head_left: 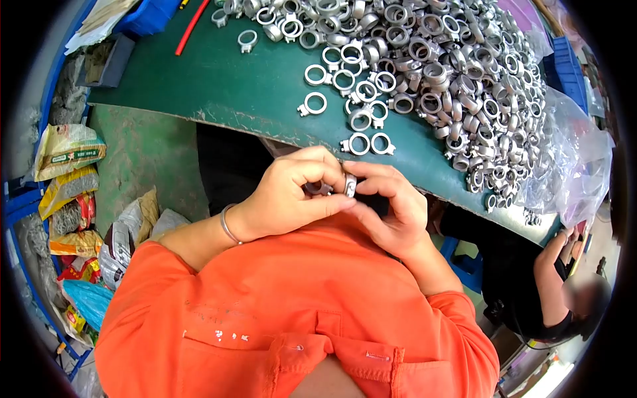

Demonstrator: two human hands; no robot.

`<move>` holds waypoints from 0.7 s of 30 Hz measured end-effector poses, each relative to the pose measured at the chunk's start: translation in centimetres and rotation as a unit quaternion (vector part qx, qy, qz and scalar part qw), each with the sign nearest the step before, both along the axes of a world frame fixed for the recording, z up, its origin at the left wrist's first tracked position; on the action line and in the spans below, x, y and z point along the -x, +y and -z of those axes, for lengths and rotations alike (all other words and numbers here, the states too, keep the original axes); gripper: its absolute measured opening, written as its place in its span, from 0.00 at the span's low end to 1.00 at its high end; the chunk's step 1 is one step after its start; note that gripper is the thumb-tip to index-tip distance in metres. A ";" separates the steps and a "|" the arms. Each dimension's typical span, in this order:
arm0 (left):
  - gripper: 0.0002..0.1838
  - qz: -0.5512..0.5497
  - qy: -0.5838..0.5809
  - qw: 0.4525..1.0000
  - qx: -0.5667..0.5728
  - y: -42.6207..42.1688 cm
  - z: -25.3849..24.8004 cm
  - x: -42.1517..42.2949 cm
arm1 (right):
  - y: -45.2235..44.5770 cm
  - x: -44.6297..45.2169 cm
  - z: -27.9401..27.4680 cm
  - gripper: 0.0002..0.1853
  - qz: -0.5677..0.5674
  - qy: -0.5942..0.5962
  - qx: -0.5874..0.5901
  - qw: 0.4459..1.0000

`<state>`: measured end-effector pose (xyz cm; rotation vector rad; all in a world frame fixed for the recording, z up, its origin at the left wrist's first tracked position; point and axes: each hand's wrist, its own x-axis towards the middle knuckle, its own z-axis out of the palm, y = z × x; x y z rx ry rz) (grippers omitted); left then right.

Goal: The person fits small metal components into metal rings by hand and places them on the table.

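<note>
My left hand (295, 189), with a bangle at its wrist, is closed on a small silver metal ring clamp (350, 186) in front of my chest. Another grey metal part (317, 188) shows partly inside the curl of its fingers. The fingertips and thumb of my right hand (395, 205) pinch the same ring clamp from the other side. Just beyond my hands, on the green table (199, 79), lie loose ring clamps with small lugs, among them one ring (359, 144) near the edge.
A large heap of ring clamps (438, 66) covers the table's far right, beside clear plastic bags (564, 159). A red rod (192, 28) and a grey bin (109, 63) are at the left. Sacks (70, 149) line the floor. A co-worker (514, 272) sits at the right.
</note>
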<state>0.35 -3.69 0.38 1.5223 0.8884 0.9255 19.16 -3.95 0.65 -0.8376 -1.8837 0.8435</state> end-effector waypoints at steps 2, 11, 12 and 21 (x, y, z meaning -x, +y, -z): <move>0.06 0.037 -0.025 0.993 0.110 -0.1 0.3 0.7 | 0.4 -0.7 -0.5 0.14 0.006 -0.032 -0.024 0.999; 0.06 -0.023 -0.207 0.891 0.403 -0.3 0.9 0.7 | 2.2 -2.0 0.2 0.10 0.150 -0.252 -0.073 0.953; 0.06 -0.024 -0.207 0.891 0.404 -0.3 1.1 0.9 | 2.1 -2.0 0.1 0.10 0.149 -0.252 -0.073 0.954; 0.11 0.036 -0.326 0.850 0.412 0.2 0.0 0.5 | 0.1 -0.6 0.4 0.10 0.032 0.012 0.011 0.999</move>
